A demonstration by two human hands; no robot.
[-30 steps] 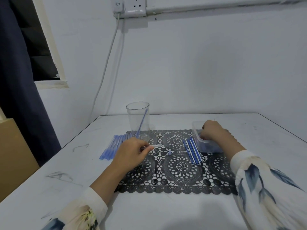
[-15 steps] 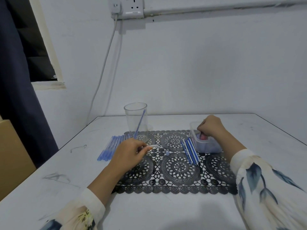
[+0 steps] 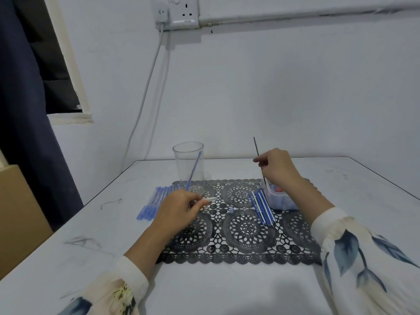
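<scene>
My left hand [image 3: 179, 210] pinches a clear pen barrel [image 3: 208, 199] low over the black lace mat [image 3: 241, 233]. My right hand [image 3: 278, 165] is raised above a small clear plastic box [image 3: 280, 197] and pinches a thin dark ink refill [image 3: 258, 153] that points up. A row of blue refills [image 3: 262, 206] lies on the mat left of the box. Several blue pens [image 3: 156, 200] lie side by side at the mat's left edge. A clear tumbler [image 3: 189, 165] at the back holds one blue pen [image 3: 194, 169]. A tiny pale cap [image 3: 231, 209] sits mid-mat.
The white table [image 3: 227, 287] meets a white wall at the back. A cable [image 3: 145, 92] drops from a wall socket [image 3: 176, 13] behind the tumbler. A dark curtain [image 3: 25, 114] and a brown box [image 3: 16, 219] stand off the left edge.
My right hand has come up out of the plastic box, lifting a thin dark refill. My left hand has kept its hold on the clear barrel in nearly the same spot.
</scene>
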